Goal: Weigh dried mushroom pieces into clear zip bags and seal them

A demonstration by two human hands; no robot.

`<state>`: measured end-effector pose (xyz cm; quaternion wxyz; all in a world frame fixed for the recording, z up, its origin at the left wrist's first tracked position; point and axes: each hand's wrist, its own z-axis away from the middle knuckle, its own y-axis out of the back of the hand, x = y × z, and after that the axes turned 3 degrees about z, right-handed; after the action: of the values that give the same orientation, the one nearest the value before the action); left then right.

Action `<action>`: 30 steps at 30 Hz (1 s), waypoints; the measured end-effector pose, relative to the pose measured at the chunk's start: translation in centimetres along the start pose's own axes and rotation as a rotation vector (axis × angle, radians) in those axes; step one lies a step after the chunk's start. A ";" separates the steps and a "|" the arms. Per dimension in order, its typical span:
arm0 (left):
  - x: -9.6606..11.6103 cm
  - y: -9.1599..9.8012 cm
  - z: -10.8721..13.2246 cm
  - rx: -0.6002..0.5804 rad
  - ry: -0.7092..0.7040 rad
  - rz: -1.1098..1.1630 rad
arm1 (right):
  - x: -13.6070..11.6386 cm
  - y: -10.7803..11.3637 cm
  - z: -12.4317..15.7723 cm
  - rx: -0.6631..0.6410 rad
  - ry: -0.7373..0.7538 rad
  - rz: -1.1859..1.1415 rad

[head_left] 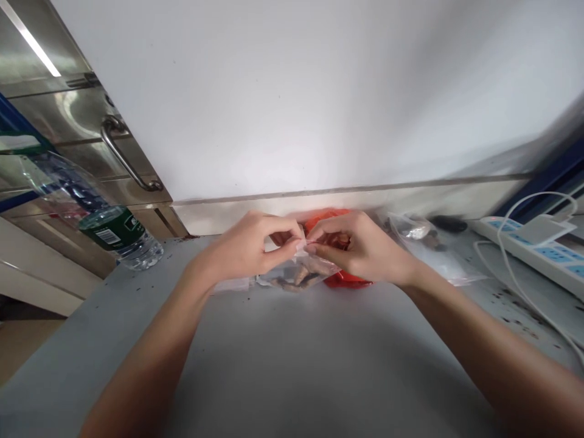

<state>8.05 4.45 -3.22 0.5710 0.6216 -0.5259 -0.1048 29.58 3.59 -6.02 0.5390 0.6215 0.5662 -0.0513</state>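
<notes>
A small clear plastic bag (298, 271) with brown and dark pieces inside hangs just above the grey table (283, 365). My left hand (249, 246) pinches the bag's top edge from the left, fingers closed. My right hand (360, 246) pinches the same edge from the right, fingers closed too. The two hands almost touch over the bag's mouth. Behind them lies an orange packet (340, 280), partly hidden by my right hand.
A plastic water bottle (98, 210) with a green label lies at the table's left edge. Another clear bag (426, 240) with contents lies at the right, near a white power strip (533, 246) with a plugged charger and cable. A white wall stands behind; a steel door handle (125, 155) at the left.
</notes>
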 end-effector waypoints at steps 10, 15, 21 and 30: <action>-0.2 -0.2 -0.1 -0.020 -0.075 -0.147 | -0.3 0.1 -0.1 0.029 0.058 0.038; -0.3 0.1 0.0 -0.007 -0.124 -0.223 | -0.2 0.6 -0.1 0.018 0.129 0.118; -0.8 0.3 0.0 -0.040 -0.141 -0.264 | 0.4 1.3 0.6 0.016 0.137 0.211; -0.8 0.7 0.2 -0.069 -0.116 -0.228 | 0.7 2.4 2.0 0.021 0.147 0.345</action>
<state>7.21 5.13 -3.11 0.5449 0.6504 -0.4800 -0.2229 32.75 3.07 -5.83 0.4905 0.7171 0.4884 0.0815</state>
